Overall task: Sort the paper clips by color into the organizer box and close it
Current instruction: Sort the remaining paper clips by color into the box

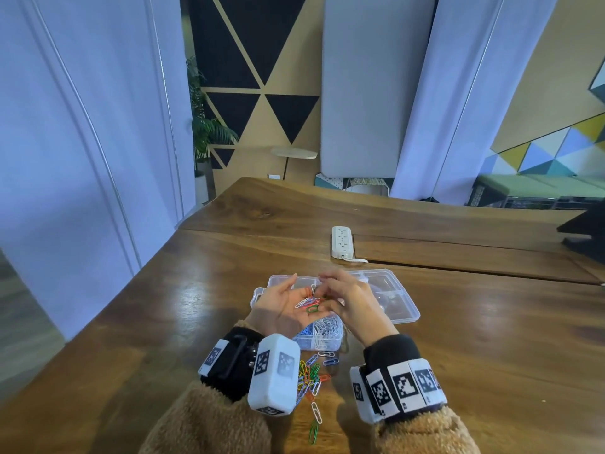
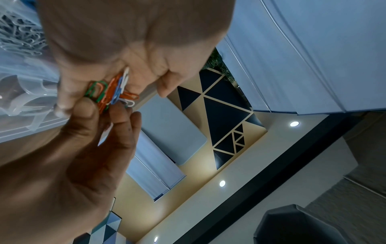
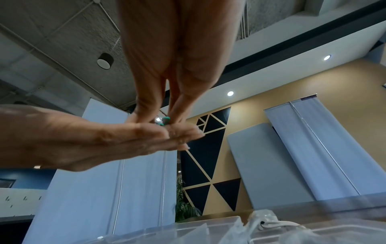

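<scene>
My left hand (image 1: 288, 299) is held palm up over the clear organizer box (image 1: 262, 291) and carries a small bunch of mixed paper clips (image 1: 309, 303) on its flat palm and fingers. The fingertips of my right hand (image 1: 322, 298) reach down into that bunch and pinch a green paper clip (image 3: 165, 121). In the left wrist view the bunch (image 2: 110, 92) shows orange, green, blue and white clips between both hands. In the box's near compartments lie white clips (image 1: 327, 327) and blue clips (image 1: 304, 332). A loose pile of coloured clips (image 1: 311, 375) lies on the table between my wrists.
The box's clear lid (image 1: 397, 298) lies open to the right on the wooden table (image 1: 491, 339). A white power strip (image 1: 342, 242) lies behind the box. A dark object (image 1: 586, 237) sits at the table's right edge.
</scene>
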